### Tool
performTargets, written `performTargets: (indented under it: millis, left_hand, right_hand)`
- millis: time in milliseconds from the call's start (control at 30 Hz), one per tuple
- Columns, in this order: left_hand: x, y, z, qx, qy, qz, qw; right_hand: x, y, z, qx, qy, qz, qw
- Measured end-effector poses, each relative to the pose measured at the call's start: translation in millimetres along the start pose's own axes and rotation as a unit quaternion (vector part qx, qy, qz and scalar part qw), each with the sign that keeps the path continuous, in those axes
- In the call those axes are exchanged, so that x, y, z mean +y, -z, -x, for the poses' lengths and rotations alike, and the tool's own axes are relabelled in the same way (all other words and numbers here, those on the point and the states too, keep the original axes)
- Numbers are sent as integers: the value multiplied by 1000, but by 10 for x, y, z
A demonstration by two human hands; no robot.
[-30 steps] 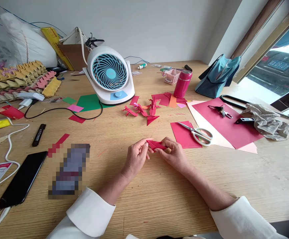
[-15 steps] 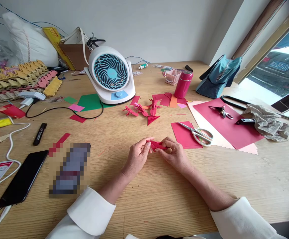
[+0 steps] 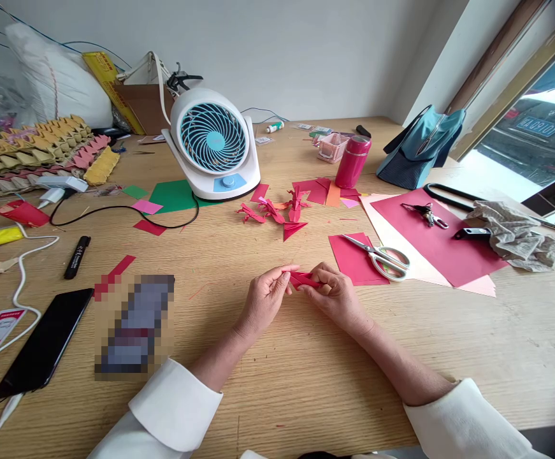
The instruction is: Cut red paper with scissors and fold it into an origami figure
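Between my two hands is a small folded piece of red paper [image 3: 302, 278], held just above the wooden table. My left hand [image 3: 265, 296] pinches its left end between thumb and fingers. My right hand [image 3: 337, 296] grips the other end, its fingers curled and covering part of the paper. Beyond my hands lie several red folded paper figures [image 3: 272, 209] and a red folded triangle [image 3: 294, 229]. Right of my right hand, white-handled scissors [image 3: 388, 261] rest across a stack of red paper squares [image 3: 348, 258].
A white fan [image 3: 215, 140] stands at the back, with green paper [image 3: 174, 199] by its base. A pink bottle [image 3: 352, 162] and a blue bag [image 3: 420, 148] are back right. Large red sheets [image 3: 444, 248] lie right. A black phone [image 3: 43, 344] and marker [image 3: 76, 257] lie left.
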State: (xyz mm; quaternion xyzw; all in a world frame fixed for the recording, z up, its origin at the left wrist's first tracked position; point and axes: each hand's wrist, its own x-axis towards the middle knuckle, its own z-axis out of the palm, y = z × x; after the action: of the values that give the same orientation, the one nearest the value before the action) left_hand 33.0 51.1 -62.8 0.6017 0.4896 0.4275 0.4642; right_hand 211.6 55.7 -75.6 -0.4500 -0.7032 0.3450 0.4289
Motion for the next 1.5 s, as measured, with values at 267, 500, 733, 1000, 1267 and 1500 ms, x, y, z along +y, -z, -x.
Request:
performTargets:
  millis: [267,500,733,1000,1267,1500]
  left_hand:
    - [7,-2,-1,-1,4,15,1000]
    - [-7,3,-1,-6,21,47,999]
    - [4,15,-22,-11,58,179,982]
    - [43,-52,0,-15,85,260,962]
    - [-26,-106,22,-38,81,216,972]
    - [-19,-47,-14,-17,90,143,986]
  right_hand:
    - [-6,5,7,-1,0,1,1000]
    - [-27,5,2,3,-1,10,1000]
    - [8,-22,-2,73,-50,-106,990]
    - [-21,-58,-58,-30,-133,-256,957]
    - [4,-65,-33,10,-150,-241,959]
    - [-40,-36,-48,-8,-124,-190,974]
